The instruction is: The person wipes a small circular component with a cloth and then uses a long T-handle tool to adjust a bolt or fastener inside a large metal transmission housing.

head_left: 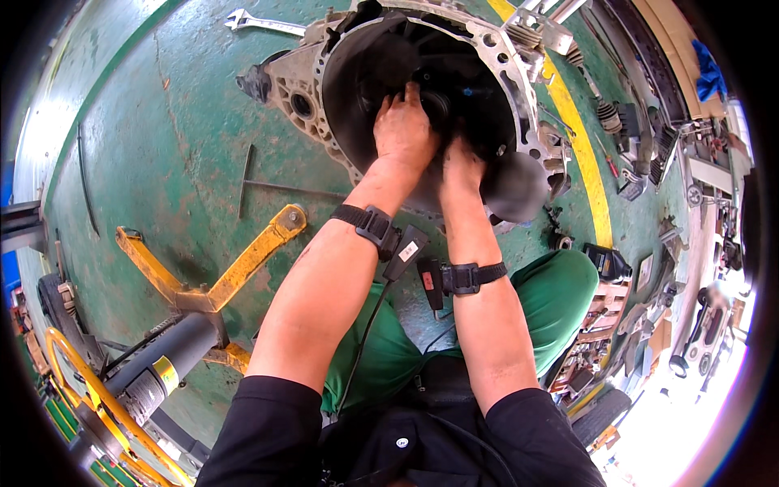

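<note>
A metal gearbox bell housing lies on the green floor in front of me, its wide dark mouth facing up toward me. Both my arms reach into it. Near the middle of the cavity, my left hand has its fingers bent at a dark round part; what they grip is lost in shadow. My right hand is deeper and closer to me, beside the left one. Its fingers are hidden in the dark. Blurred patches cover parts of the housing's inside and its lower right rim.
An adjustable wrench lies beyond the housing at the left. A T-shaped bar is on the floor nearer me. A yellow-legged jack stands at my left. Past a yellow floor line, several drive shafts and loose parts crowd the right side.
</note>
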`<state>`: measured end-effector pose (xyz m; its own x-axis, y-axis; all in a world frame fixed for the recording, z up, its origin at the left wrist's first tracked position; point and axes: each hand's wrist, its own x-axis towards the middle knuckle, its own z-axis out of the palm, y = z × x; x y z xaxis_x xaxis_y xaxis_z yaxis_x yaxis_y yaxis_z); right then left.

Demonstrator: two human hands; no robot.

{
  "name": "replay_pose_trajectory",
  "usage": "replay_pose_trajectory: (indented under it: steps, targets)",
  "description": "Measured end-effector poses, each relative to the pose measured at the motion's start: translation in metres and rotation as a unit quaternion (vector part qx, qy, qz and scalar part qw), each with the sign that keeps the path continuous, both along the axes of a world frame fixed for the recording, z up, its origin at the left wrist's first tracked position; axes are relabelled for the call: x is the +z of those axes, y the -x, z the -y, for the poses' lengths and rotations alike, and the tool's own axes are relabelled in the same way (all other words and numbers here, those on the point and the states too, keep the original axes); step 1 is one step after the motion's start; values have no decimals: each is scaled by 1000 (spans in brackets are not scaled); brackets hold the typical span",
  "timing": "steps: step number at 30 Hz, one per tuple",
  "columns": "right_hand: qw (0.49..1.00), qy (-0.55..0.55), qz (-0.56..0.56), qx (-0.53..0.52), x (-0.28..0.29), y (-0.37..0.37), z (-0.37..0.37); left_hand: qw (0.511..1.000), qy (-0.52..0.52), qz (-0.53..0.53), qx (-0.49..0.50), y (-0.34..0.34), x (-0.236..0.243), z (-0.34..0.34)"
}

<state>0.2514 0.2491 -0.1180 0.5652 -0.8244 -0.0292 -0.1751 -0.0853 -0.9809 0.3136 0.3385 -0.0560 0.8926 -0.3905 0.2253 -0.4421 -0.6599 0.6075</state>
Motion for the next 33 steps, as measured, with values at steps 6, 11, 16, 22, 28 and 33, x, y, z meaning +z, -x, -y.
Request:
replay_pose_trajectory:
  steps: [6,11,16,22,28,33]
  targets:
    - [998,41,-30,-22,33,-3,-15,998,-16,-52,1,0,11,-3]
    - [995,27,-92,-5,22,-4,-11,997,-50,-54,1,1,16,-6]
    - [998,-3,-68,-1,21,-1,-7,998,-52,-42,-10,0,13,-5]
    - [991,-131,8,-18,51,-2,-27,999,-16,33,0,-3,-4,-8]
    - [999,-37,-18,-17,19,-3,-11,998,-29,56,4,1,3,-6]
    - [981,-180,59,-45,13,-2,-17,999,-30,42,2,-1,2,-7]
